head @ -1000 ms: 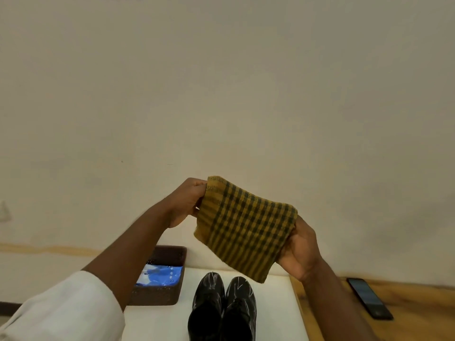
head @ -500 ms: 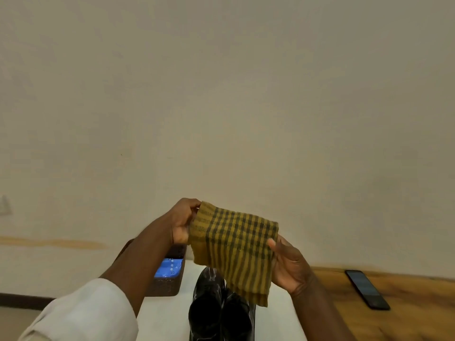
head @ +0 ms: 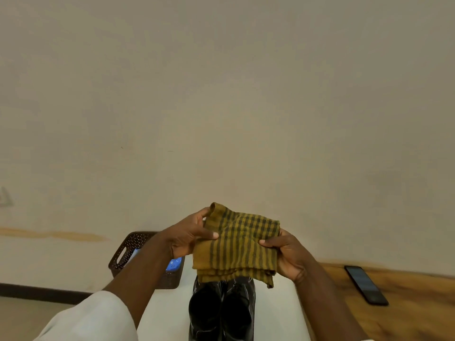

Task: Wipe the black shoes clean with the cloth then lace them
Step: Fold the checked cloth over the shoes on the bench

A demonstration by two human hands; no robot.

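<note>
White and smooth, the tabletop (head: 167, 313) fills the bottom of the view, with a wooden surface (head: 406, 316) joining it along its right edge. Nearest the person, a white sleeve (head: 91, 321) covers the left upper arm at the lower left. At the middle of the tabletop stand the black shoes (head: 221, 311), a glossy pair set side by side and touching, toes pointing away towards the far edge; whether they are laced cannot be told.

Above the toes, held in the air and clear of the shoes, is the cloth (head: 237, 247), mustard yellow with dark checks, folded into several layers. The left hand (head: 189, 238) grips its left side, thumb lying across the top face and fingers curled underneath. The right hand (head: 288, 254) holds the right side in the same way, thumb pressed on top and fingers wrapped below the fold. A loose corner hangs down at the lower right, just above the right shoe.

Farther back, at the far left corner of the tabletop, sits a dark brown perforated basket (head: 128, 252) with something blue (head: 174, 264) inside. On the wooden surface to the right, well apart from the shoes, lies a black phone (head: 366, 284), screen up. Beyond everything rises a plain cream wall (head: 221, 107).
</note>
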